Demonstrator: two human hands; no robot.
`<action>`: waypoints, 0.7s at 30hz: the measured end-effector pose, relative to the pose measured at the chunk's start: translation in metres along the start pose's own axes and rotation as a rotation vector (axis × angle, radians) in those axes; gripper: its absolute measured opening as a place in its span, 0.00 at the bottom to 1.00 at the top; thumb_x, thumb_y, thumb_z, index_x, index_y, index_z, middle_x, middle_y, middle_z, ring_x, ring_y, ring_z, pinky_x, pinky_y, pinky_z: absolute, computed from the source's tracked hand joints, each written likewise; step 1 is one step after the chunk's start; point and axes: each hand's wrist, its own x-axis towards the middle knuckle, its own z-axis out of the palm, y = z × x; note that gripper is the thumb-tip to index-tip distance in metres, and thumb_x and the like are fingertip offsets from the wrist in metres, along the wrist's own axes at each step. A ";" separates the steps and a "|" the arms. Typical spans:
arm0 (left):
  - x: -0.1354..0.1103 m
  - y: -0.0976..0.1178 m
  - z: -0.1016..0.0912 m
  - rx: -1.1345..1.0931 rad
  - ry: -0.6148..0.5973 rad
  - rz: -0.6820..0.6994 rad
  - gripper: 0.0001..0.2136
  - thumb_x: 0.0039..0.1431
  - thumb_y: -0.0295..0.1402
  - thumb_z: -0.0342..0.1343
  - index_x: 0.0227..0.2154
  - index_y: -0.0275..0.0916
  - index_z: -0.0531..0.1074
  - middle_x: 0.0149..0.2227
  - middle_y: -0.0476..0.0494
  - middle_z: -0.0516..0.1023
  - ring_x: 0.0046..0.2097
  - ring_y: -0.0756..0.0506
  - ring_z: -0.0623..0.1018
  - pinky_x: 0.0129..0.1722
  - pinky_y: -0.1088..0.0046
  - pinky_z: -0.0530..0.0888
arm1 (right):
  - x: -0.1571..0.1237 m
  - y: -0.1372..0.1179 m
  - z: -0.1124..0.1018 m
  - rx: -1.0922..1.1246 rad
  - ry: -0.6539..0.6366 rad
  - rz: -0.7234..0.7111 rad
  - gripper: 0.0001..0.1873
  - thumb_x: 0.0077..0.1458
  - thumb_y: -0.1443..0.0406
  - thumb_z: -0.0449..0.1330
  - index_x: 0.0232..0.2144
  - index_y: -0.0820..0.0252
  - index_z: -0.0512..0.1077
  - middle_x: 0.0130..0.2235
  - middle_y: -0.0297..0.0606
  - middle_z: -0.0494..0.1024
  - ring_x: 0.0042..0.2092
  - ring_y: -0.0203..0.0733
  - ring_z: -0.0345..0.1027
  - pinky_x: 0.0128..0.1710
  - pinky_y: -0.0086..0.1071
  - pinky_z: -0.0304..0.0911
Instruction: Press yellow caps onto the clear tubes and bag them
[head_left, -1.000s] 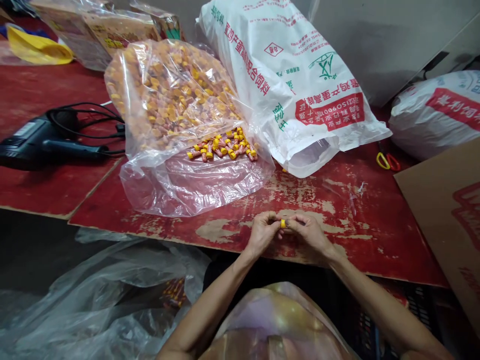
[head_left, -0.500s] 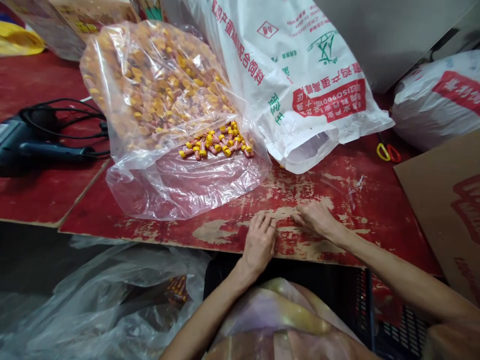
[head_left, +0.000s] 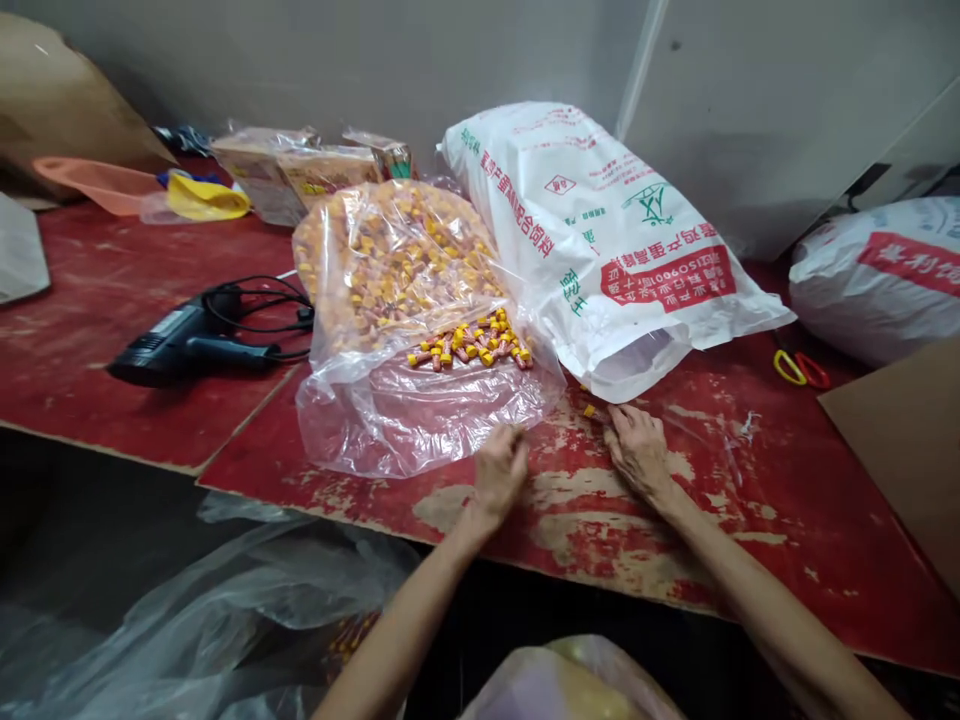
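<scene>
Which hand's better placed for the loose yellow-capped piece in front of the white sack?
Right hand, likely: its fingertips are at the yellow-capped piece. The left hand is farther away, near the clear bag.

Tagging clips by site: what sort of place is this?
Probably a small packing or assembly workshop: a worn red worktable, a clear plastic bag with many yellow-capped pieces, and a corded tool that looks like a heat gun.

Dark heat gun [head_left: 174, 345] (lying flat), scissors [head_left: 801, 371], cardboard [head_left: 904, 430], pale grey wall [head_left: 420, 70]
</scene>
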 end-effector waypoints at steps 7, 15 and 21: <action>0.136 -0.066 0.009 0.361 0.101 -0.137 0.09 0.55 0.27 0.47 0.36 0.32 0.70 0.41 0.28 0.72 0.45 0.35 0.72 0.43 0.61 0.67 | -0.027 0.026 0.002 0.212 0.127 0.135 0.17 0.60 0.66 0.47 0.45 0.59 0.73 0.44 0.46 0.75 0.46 0.46 0.66 0.44 0.40 0.60; 0.142 -0.077 0.006 0.450 0.124 -0.101 0.08 0.56 0.32 0.46 0.33 0.36 0.69 0.35 0.35 0.73 0.39 0.38 0.73 0.40 0.64 0.67 | 0.050 0.069 -0.005 0.331 0.215 0.362 0.16 0.58 0.65 0.47 0.39 0.62 0.73 0.41 0.45 0.74 0.45 0.45 0.67 0.48 0.39 0.61; 0.085 -0.062 -0.008 -0.024 0.313 -0.298 0.13 0.48 0.41 0.57 0.34 0.39 0.70 0.30 0.46 0.73 0.32 0.44 0.73 0.37 0.66 0.70 | 0.132 0.068 0.017 0.396 0.168 0.522 0.17 0.58 0.62 0.50 0.46 0.66 0.68 0.46 0.53 0.72 0.43 0.50 0.68 0.42 0.40 0.63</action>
